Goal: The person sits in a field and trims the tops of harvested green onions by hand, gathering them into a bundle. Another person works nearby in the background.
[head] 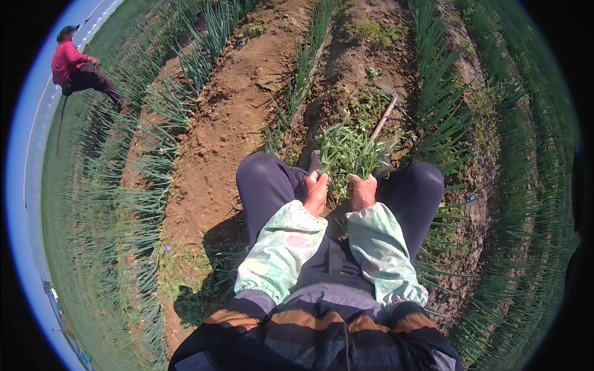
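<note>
My left hand (315, 192) and my right hand (363, 191) are close together between my bent knees, thumbs on top. Both grip a loose bunch of pulled green weeds (349, 147), which spreads forward from them. The fingers under the leaves are mostly hidden. Just beyond the bunch lies a hand hoe, its wooden handle (384, 118) slanting away to a metal blade (386, 89) on the soil. The near end of the handle disappears behind the weeds. More uprooted weeds (366, 104) lie around the blade.
Rows of green onion plants stand left (155, 185), ahead (301, 79) and right (438, 111), with a bare soil strip (209, 153) at left. Low weeds (378, 35) grow farther ahead. Another person (69, 65) in a red top is at the far left.
</note>
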Demonstrator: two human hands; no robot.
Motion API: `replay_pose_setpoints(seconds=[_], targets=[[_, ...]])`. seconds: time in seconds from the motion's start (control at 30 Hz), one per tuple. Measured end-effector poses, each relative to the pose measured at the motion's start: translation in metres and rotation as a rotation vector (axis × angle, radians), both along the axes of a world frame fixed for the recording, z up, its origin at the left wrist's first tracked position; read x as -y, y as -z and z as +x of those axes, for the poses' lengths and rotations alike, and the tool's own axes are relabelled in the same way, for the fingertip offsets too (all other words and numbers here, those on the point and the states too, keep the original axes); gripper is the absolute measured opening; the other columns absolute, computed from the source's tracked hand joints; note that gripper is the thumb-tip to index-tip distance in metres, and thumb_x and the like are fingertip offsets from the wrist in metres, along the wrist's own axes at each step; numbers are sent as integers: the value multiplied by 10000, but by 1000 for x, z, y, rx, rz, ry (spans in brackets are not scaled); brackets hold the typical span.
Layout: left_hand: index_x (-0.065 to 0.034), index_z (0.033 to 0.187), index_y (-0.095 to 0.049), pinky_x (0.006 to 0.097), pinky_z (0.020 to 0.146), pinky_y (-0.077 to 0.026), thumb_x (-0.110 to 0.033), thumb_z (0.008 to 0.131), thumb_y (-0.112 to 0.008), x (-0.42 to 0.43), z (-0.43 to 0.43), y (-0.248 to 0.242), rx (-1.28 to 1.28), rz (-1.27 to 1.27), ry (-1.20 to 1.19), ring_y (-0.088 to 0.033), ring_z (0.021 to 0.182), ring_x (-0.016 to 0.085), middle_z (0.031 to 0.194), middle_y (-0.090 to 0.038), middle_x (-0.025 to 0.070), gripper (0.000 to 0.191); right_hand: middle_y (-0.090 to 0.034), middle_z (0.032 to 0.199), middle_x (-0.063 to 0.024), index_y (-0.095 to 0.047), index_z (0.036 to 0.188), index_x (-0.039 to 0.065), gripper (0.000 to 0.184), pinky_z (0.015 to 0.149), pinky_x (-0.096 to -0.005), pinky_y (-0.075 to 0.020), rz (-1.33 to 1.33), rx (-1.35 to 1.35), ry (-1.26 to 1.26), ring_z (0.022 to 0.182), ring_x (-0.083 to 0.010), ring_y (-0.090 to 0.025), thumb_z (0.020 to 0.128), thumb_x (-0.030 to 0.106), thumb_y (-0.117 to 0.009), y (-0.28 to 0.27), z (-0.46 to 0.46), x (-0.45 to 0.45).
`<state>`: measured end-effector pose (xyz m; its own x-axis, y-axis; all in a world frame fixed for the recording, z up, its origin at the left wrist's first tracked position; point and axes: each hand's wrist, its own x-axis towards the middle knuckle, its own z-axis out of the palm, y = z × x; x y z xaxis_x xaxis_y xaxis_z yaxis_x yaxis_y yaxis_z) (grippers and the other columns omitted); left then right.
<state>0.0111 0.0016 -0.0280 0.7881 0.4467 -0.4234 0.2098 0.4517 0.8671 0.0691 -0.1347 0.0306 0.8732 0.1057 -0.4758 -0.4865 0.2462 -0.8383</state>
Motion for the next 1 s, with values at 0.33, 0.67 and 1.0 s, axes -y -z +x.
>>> replay_pose_setpoints(seconds=[0.33, 0.67, 1.0], targets=[[49, 1099, -624, 262, 767, -470, 42, 862, -542, 5, 3, 46, -95, 57, 96, -579, 867, 106, 990, -648, 43, 251, -678, 789, -40, -689, 979, -2, 221, 551, -288, -478, -219, 114, -456, 624, -115, -606, 759, 4, -709, 10, -10, -6], [49, 1123, -614, 257, 683, -470, 2, 855, -621, 15, 3, -8, -91, 129, 8, -568, 791, 91, 937, -633, 31, 272, -731, 865, -167, -722, 1035, 58, 296, 749, -406, -556, -699, 370, -521, 790, -322, -720, 765, 176, -746, 11, -5, 0], [13, 1102, -585, 287, 618, -529, -9, 917, -608, 16, 2, 1, -85, -65, -48, -629, 741, 148, 905, -647, 60, 188, -715, 842, -44, -710, 998, 0, 165, 590, -271, -501, -331, 192, -277, 668, -104, -637, 836, 11, -681, 32, -2, 2]])
